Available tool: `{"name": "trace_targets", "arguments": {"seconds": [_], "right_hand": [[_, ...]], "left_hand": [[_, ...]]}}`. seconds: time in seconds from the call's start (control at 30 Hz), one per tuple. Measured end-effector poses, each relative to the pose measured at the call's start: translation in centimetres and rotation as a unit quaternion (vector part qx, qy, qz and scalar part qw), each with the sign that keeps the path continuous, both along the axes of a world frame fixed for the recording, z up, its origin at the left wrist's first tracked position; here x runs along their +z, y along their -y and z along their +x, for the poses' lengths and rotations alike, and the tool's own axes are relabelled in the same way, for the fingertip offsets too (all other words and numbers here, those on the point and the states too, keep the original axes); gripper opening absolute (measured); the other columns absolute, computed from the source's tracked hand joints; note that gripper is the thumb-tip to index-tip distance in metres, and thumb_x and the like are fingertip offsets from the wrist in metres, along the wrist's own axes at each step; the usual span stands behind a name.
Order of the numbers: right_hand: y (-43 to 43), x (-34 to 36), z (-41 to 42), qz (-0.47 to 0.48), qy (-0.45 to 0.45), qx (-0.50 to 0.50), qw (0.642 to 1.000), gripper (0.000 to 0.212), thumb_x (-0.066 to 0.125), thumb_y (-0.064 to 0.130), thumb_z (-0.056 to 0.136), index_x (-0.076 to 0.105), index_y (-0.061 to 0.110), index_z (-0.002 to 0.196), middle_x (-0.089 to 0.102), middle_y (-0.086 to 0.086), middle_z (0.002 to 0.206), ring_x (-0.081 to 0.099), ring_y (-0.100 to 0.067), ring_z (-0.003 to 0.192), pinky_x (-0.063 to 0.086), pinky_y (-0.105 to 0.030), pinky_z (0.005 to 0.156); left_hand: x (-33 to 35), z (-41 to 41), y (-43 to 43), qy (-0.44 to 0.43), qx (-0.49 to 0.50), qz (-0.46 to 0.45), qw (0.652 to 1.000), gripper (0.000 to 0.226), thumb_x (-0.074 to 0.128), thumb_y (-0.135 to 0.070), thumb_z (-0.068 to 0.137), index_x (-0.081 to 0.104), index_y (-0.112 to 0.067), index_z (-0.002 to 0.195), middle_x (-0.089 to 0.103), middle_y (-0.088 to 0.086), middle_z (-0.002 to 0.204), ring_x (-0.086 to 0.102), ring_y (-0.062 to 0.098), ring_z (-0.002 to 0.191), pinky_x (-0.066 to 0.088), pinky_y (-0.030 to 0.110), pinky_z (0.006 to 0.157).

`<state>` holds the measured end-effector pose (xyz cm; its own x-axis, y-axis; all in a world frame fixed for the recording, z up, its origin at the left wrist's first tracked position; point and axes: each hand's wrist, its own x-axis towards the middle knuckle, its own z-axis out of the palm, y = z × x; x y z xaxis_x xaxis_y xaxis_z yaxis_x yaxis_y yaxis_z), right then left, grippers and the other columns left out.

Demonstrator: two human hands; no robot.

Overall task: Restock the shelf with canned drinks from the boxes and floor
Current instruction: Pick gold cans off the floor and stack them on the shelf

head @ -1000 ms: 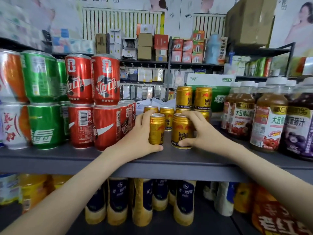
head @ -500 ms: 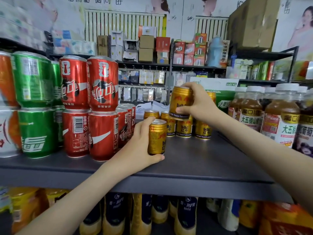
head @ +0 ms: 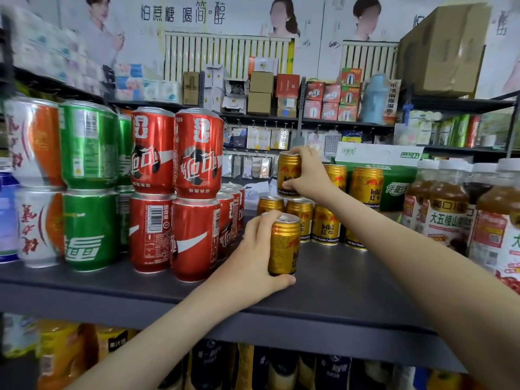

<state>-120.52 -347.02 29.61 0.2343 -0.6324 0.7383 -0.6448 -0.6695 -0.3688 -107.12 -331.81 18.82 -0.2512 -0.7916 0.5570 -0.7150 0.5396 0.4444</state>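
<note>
Stacked red cans point(head: 194, 192) occupy the left end of the shelf point(head: 351, 291). The left hand point(head: 253, 258) has its fingers curled round an upright gold can point(head: 285, 243) near the front edge. The right hand point(head: 312, 175) has its fingers wrapped round a second gold can point(head: 288, 173), directly over the back-edge gold row point(head: 326, 225); contact unclear. Juice bottles point(head: 447, 209) stand rightmost.

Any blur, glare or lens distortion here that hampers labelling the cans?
Head view: even light; left hand and right hand with their gold cans are sharp. Head view, edges: wide-angle bowing tilts the orange can, tissue packs top left are smeared. Red cans show mild sheen only.
</note>
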Motion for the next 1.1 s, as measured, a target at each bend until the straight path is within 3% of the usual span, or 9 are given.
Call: {"name": "trace_targets", "arguments": {"seconds": [0.23, 0.67, 0.83, 1.1], "right_hand": [[1.9, 0.3, 2.4, 0.03, -0.001, 0.023, 0.999, 0.066, 0.077, 0.006, 0.072, 0.041, 0.013, 0.126, 0.037, -0.008, 0.13, 0.037, -0.014, 0.108, 0.04, -0.026, 0.087], [3.9, 0.1, 3.5, 0.104, -0.007, 0.051, 0.993, 0.076, 0.076, 0.008, 0.075, 0.034, 0.016, 0.137, 0.035, -0.008, 0.136, 0.039, -0.024, 0.123, 0.042, -0.032, 0.091], [3.8, 0.3, 3.0, 0.111, -0.012, 0.071, 0.991, 0.074, 0.076, 0.007, 0.074, 0.035, 0.017, 0.136, 0.037, -0.007, 0.134, 0.04, -0.019, 0.113, 0.043, -0.031, 0.086], [3.7, -0.1, 2.5, 0.099, -0.009, 0.074, 0.992, 0.074, 0.076, 0.007, 0.074, 0.035, 0.017, 0.135, 0.037, -0.007, 0.134, 0.04, -0.022, 0.119, 0.043, -0.031, 0.088]], "left_hand": [[-0.1, 0.2, 0.3, -0.015, 0.019, -0.011, 1.0, 0.098, 0.077, -0.038, 0.075, 0.003, -0.042, 0.14, 0.009, -0.018, 0.143, 0.032, 0.009, 0.127, 0.034, 0.02, 0.1], [-0.2, 0.2, 0.3, -0.006, 0.031, -0.017, 0.999, 0.096, 0.075, -0.039, 0.076, 0.002, -0.042, 0.14, 0.007, -0.021, 0.141, 0.032, 0.01, 0.128, 0.037, 0.024, 0.104], [-0.2, 0.2, 0.3, -0.009, 0.028, -0.02, 0.999, 0.096, 0.076, -0.037, 0.076, 0.006, -0.04, 0.142, 0.009, -0.017, 0.143, 0.034, 0.011, 0.129, 0.039, 0.026, 0.104], [-0.3, 0.1, 0.3, -0.004, 0.031, -0.018, 0.999, 0.097, 0.076, -0.037, 0.076, 0.004, -0.038, 0.142, 0.008, -0.015, 0.144, 0.033, 0.012, 0.129, 0.039, 0.027, 0.104]]}}
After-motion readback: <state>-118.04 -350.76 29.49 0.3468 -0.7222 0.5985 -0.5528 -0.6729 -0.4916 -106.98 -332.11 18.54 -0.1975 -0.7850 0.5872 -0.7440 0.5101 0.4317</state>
